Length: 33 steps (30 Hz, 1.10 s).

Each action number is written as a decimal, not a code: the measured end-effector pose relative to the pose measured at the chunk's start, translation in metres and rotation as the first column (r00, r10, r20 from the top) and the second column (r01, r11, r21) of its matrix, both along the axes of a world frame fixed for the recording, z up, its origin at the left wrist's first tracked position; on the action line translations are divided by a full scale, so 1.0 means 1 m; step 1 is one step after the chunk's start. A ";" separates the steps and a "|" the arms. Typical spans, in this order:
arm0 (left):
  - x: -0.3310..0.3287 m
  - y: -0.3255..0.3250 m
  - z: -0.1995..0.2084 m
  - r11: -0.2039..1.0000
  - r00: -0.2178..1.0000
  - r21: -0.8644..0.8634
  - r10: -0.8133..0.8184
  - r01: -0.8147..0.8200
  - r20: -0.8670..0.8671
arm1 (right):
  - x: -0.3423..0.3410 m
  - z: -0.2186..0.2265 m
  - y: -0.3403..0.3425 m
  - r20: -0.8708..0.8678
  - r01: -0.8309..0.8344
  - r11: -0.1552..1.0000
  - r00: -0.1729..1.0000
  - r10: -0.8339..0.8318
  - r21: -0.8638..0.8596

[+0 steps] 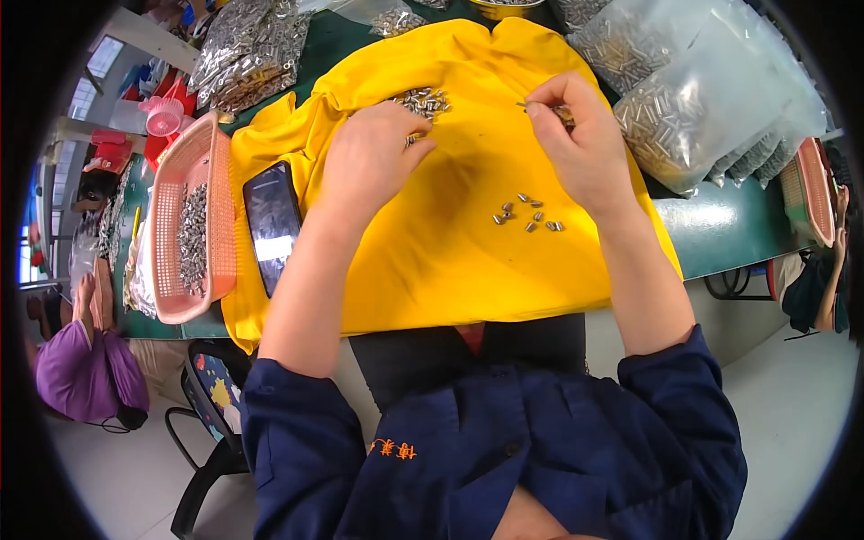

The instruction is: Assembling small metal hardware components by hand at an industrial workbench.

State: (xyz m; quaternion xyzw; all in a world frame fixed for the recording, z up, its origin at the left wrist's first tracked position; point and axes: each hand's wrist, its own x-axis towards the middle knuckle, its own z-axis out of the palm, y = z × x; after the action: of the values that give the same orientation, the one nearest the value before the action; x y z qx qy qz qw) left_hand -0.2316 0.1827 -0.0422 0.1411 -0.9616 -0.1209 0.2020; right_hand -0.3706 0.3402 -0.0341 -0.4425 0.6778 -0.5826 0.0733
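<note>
A yellow cloth [432,288] lies in front of me, with a pile of small silver metal cylinders [427,102] towards its far side. My left hand [371,155] is beside this pile, fingers curled, and a metal piece [412,139] shows between its thumb and fingers. Thumb and forefinger of my right hand [583,139] pinch a small metal cylinder [523,105]. More metal glints inside that hand's curled fingers, partly hidden. Between my forearms and nearer to me, several loose cylinders [537,216] are scattered on the cloth.
On the left stand a pink plastic basket [223,261] of metal parts and a dark phone [273,220]. Clear bags of metal pieces [666,112] crowd the right; another bag [247,58] lies far left. A yellow bowl [506,11] sits at the back. Other people sit at both sides.
</note>
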 end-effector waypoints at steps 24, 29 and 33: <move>-0.015 0.030 -0.004 0.114 0.956 0.952 0.036 0.285 -0.291 | 0.006 0.007 0.004 0.180 -0.302 0.943 0.944 0.276 0.140; -0.016 0.031 -0.006 0.127 0.954 0.949 0.040 0.289 -0.296 | 0.011 0.002 0.002 -0.090 -0.205 0.969 0.972 0.218 0.136; -0.016 0.033 -0.007 0.207 0.961 0.943 0.041 0.260 -0.274 | 0.011 -0.005 0.001 -0.177 -0.183 0.978 0.964 0.198 0.100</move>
State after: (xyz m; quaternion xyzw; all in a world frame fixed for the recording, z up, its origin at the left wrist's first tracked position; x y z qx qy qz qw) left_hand -0.2480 0.2154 -0.0492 0.1515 -0.6483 -0.7256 0.1739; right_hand -0.3593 0.3408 -0.0393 -0.5546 0.6594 -0.5006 0.0836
